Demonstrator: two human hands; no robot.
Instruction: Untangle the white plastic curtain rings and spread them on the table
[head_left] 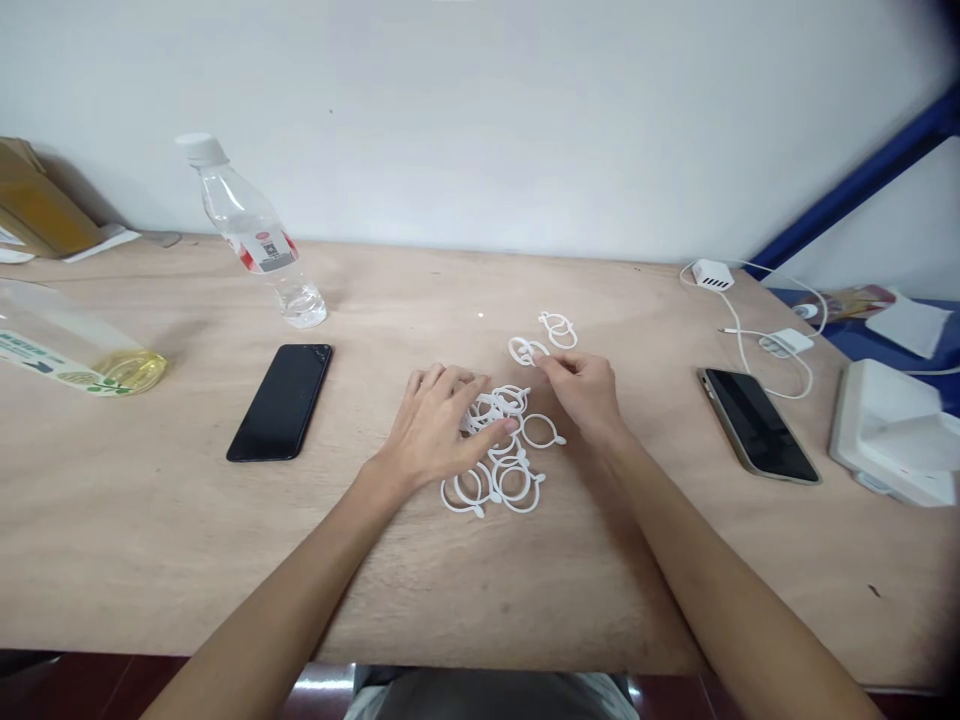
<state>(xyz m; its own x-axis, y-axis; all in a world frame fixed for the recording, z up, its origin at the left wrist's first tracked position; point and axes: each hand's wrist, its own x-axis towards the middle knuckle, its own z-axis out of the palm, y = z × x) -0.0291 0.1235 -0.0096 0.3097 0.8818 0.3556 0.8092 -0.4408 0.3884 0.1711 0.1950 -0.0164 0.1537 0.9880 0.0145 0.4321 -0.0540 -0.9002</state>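
A loose pile of white plastic curtain rings (516, 483), each with a small knob or eyelet, lies at the middle of the table. My left hand (431, 430) rests over the pile's left side with its fingers stretched and spread, hiding some of the rings. Just beyond the pile, my right hand (585, 395) pinches a white curtain ring (520, 350) between thumb and fingers. Farther back, another pair of overlapping white rings (559, 330) lies apart on the wood.
Left on the wooden table (187, 560) are a black phone (281, 403), a tilted-looking water bottle (259, 235) and a bottle with yellow liquid (82, 345). A second phone (757, 425), a white charger (712, 275) with cables, and a white box (892, 430) are right.
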